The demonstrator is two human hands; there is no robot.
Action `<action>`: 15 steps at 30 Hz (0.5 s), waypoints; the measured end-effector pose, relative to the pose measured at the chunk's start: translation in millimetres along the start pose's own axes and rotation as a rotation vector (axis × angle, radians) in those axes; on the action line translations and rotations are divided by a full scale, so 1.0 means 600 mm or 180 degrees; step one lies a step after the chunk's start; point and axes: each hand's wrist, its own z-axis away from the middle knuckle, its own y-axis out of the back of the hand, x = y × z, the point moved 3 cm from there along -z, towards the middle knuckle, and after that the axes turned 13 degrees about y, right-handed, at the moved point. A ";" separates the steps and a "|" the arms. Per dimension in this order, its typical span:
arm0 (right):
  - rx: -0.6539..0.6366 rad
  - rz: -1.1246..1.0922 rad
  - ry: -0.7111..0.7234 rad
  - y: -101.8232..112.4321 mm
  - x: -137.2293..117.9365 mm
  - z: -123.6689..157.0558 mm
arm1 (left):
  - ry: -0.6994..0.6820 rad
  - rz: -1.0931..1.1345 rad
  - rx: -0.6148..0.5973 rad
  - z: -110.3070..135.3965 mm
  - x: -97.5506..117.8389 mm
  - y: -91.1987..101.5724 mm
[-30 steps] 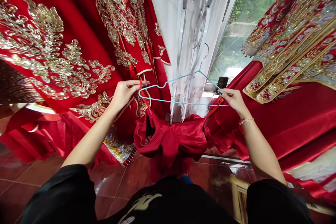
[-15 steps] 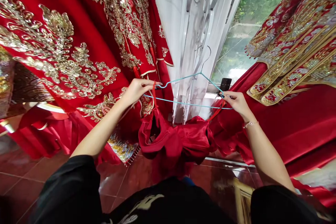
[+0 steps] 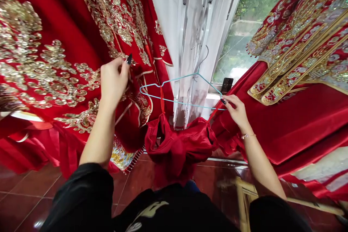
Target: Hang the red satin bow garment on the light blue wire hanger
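My right hand (image 3: 236,110) pinches the right end of a light blue clothes hanger (image 3: 176,78), close to a thin red strap. From the hanger's two ends, a red satin dress (image 3: 187,139) hangs by its straps; the left strap (image 3: 162,101) sits in the notch. My left hand (image 3: 114,81) is off the hanger, up and to its left, fingers curled and thumb pointing up. Behind it is a red garment with gold embroidery (image 3: 122,11). Whether those curled fingers hold anything is hidden. The hanger's metal hook (image 3: 205,56) overlaps the white metal rack in view.
Red embroidered garments hang at left and right, the right one with gold-edged panels (image 3: 296,65). Between them stand a white rack (image 3: 186,25) and a window (image 3: 241,25). A dark phone-like device (image 3: 227,85) is by the window. Low at right is a bamboo frame (image 3: 243,199).
My left hand has let go of the hanger's left end and moved up and left. The left strap now hangs in the hanger's notch. My right hand keeps its pinch.
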 end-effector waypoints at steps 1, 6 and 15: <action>0.0241 0.0077 -0.0035 0.004 0.001 0.016 | -0.0054 0.0112 0.0157 0.030 -0.002 0.004; 0.0897 -0.0083 -0.1167 -0.013 0.053 0.139 | -0.0339 0.0182 -0.2553 0.208 -0.061 -0.059; -0.0842 -0.0825 -0.2313 -0.059 0.102 0.278 | 0.0543 0.0397 -0.3632 0.261 -0.188 -0.058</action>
